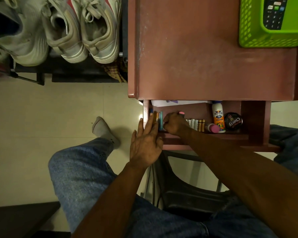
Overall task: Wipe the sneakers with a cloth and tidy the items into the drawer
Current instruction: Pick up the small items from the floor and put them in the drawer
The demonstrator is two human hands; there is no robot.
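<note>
The drawer (253,117) of the reddish-brown table (205,57) is pulled out toward me. Inside it lie a Fevicol bottle (218,115), a round Cherry polish tin (233,121), a row of batteries (197,124), a pink-capped item (212,128) and a few thin upright items (159,120) at the left end. My left hand (145,145) lies flat with fingers spread against the drawer's left corner. My right hand (175,123) is curled inside the drawer, closed around a small pink-tipped object (181,113). Pale sneakers (86,30) sit on a dark rack at upper left.
A green plastic basket (251,26) holding a remote (275,12) stands on the table's far right corner. White paper (179,103) shows at the back of the drawer. A checked cloth (116,71) hangs beside the rack. A black chair (187,194) is under me, on a pale tile floor (50,117).
</note>
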